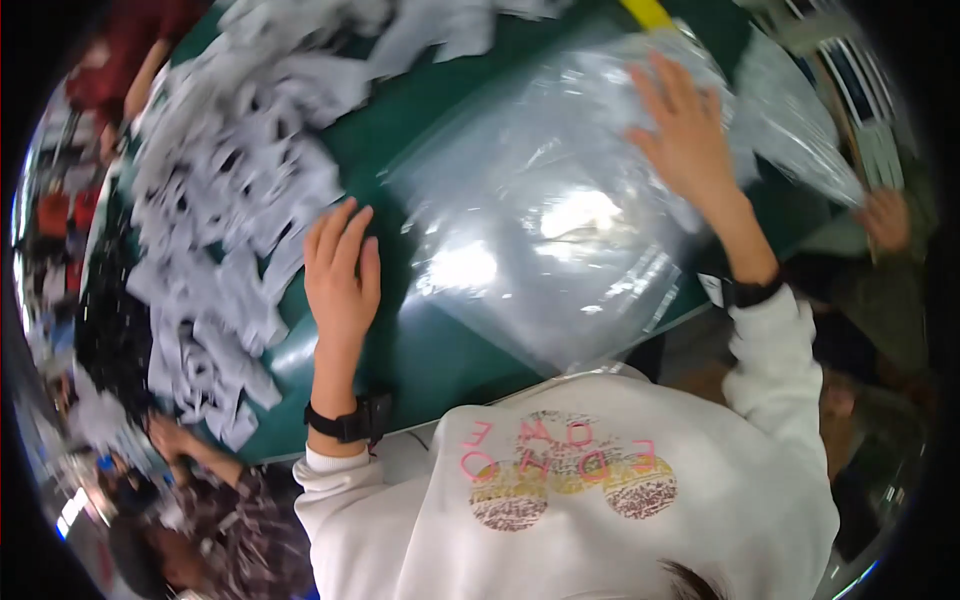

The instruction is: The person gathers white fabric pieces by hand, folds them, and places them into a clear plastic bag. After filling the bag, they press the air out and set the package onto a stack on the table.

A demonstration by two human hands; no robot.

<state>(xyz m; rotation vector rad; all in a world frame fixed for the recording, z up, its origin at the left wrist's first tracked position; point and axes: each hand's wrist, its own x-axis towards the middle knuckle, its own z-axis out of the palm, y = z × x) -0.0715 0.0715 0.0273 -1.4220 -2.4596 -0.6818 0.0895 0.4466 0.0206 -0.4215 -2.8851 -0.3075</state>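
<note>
Across the middle of the green table [440, 365] lies a large clear plastic bag [520, 200], flat and shiny with glare. My right hand [685, 140] is over its far right part, fingers spread and no object gripped; whether the fingertips press on the film I cannot tell. Whitish material shows through the plastic near that hand. My left hand [342, 270] is open too, its fingers stretched out, between the bag and a heap of white cut pieces with dark holes [240, 180]. It is nearest to the right edge of that heap and holds nothing.
More white pieces [440, 30] lie along the far edge. A crumpled clear bag [790, 110] is at the right, with another person's hand [885, 218] at its corner. Black items [110, 320] line the left side. Another person's hands [170, 440] are at lower left; a yellow strip [648, 12] is at top.
</note>
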